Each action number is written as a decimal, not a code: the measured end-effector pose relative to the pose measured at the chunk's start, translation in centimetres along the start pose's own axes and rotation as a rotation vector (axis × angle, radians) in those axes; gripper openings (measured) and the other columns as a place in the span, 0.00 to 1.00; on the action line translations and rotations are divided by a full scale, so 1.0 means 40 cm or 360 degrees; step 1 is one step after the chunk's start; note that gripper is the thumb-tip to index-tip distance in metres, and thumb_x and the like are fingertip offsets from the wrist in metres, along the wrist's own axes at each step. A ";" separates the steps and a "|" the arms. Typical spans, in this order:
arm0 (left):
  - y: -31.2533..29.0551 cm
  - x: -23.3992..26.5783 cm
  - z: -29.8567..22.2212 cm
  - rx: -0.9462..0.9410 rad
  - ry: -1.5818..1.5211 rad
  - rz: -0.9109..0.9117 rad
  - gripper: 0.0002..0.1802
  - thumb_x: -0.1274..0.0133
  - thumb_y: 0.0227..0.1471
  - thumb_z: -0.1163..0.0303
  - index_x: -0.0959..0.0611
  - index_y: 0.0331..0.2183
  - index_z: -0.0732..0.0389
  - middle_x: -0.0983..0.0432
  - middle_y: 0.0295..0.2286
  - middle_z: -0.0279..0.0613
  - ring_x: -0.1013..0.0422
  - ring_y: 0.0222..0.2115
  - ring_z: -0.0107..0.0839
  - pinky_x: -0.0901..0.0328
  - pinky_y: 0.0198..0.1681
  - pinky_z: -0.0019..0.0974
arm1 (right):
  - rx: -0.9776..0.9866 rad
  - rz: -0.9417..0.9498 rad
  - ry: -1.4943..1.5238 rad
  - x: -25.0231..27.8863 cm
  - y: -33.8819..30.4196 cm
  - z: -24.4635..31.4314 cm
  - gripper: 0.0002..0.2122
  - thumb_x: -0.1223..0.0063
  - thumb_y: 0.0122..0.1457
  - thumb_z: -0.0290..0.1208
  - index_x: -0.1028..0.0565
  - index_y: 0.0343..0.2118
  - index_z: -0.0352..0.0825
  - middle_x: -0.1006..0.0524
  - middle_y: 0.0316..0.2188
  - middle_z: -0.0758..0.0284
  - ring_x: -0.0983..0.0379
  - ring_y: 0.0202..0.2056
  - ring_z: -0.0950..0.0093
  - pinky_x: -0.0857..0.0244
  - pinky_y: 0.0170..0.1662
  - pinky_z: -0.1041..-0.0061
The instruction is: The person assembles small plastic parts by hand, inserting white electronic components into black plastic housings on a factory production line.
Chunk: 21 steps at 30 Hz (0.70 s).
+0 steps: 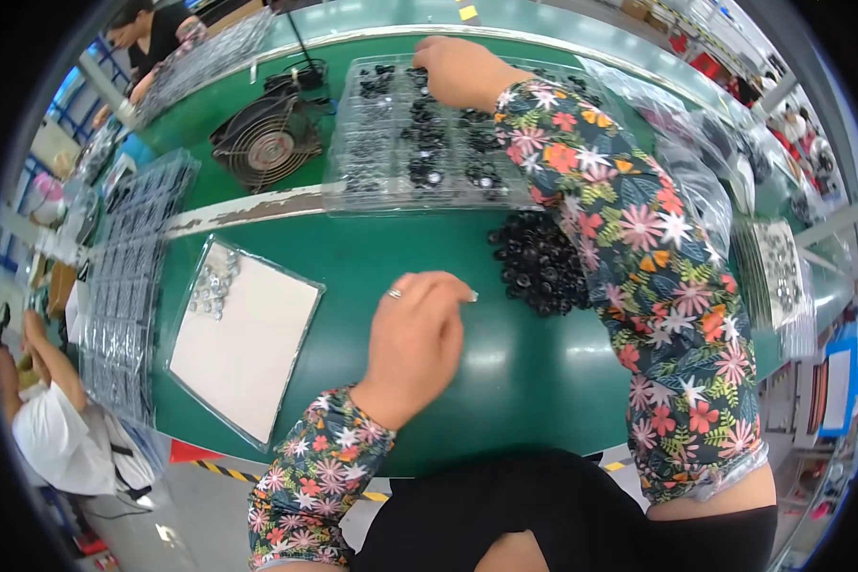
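1. A clear plastic blister tray [372, 181] is laid on the green table [505, 372], at the far middle; its pockets are partly filled with small black round parts, and several pockets near its left and front edges are seen empty.
2. The right hand [462, 71] is stretched to the tray's far edge, fingers curled down onto the pockets; whether a part is pinched cannot be told, the fingertips being hidden.
3. A loose pile of black round parts [536, 262] is heaped on the table just in front of the tray, beside the right forearm in a floral sleeve [658, 286].
4. The left hand [418, 334] is rested palm down on the table near the pile, fingers bent and held together, thumb and forefinger tips closed toward each other; a held part cannot be made out. A ring is worn on one finger.
5. A flat clear tray with a white sheet [248, 348] is placed to the left; a small cluster of silvery parts [214, 281] is gathered in its far corner.
6. A round wire-guarded fan [267, 141] is lying flat left of the blister tray.
7. Stacks of clear compartment trays [129, 276] are lined along the left table edge.
8. Clear plastic bags [725, 162] are piled at the right.
9. Other people are seen at the far left and lower left.
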<state>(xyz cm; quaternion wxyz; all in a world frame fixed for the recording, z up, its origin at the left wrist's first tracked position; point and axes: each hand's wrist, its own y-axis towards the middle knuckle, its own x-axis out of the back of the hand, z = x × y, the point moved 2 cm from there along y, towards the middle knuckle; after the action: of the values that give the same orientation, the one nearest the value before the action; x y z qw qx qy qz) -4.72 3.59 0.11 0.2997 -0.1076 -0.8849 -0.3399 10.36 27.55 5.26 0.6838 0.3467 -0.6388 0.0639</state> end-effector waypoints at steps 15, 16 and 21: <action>0.030 -0.052 0.010 -0.0040 0.0409 0.0293 0.09 0.39 0.40 0.75 0.17 0.30 0.59 0.25 0.28 0.39 0.30 0.33 0.40 0.37 0.41 0.42 | -0.0234 -0.0182 0.0880 0.258 -0.593 0.176 0.11 0.45 0.51 0.23 0.24 0.40 0.32 0.26 0.45 0.59 0.29 0.47 0.59 0.34 0.50 0.66; 0.035 -0.047 0.007 -0.0059 0.0425 0.0306 0.09 0.39 0.40 0.75 0.17 0.30 0.59 0.25 0.28 0.39 0.30 0.33 0.40 0.37 0.41 0.42 | -0.0249 -0.0203 0.0896 0.259 -0.606 0.186 0.11 0.45 0.51 0.22 0.24 0.40 0.32 0.26 0.45 0.59 0.29 0.47 0.59 0.34 0.50 0.66; 0.065 -0.026 -0.003 0.0474 -0.0043 0.0130 0.07 0.41 0.44 0.77 0.18 0.31 0.62 0.23 0.27 0.39 0.27 0.31 0.31 0.34 0.37 0.34 | -0.0189 -0.0348 0.0949 0.250 -0.638 0.222 0.10 0.44 0.51 0.22 0.24 0.37 0.32 0.25 0.42 0.61 0.28 0.43 0.61 0.32 0.46 0.66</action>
<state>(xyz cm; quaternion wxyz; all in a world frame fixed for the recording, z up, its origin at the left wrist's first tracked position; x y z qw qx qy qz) -2.81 5.47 0.93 0.3139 -0.1025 -0.9244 -0.1909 18.28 -0.13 3.92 0.8627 0.3387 -0.3720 0.0515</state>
